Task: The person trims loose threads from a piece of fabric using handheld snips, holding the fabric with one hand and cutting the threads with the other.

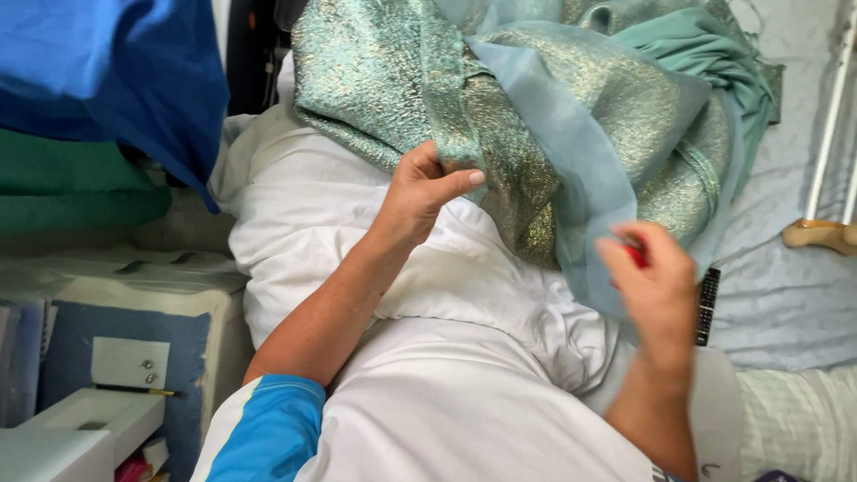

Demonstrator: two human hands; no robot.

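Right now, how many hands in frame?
2. The left hand pinches the glittery green fabric at centre; the right hand, blurred, holds something small and red by the sheer blue fabric.

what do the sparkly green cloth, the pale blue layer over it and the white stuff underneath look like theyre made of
Green cloth: likely a metallic brocade or lurex weave; rough, glittery gold-green surface. Blue layer: sheer, organza-like; the glitter shows through it. White cloth: plain matte weave, probably cotton; soft creases, no shine. The left hand pinches the green cloth.

brocade cloth (402,80): glittery, rough; sheer veil (580,152): smooth; sheet (303,214): matt cotton
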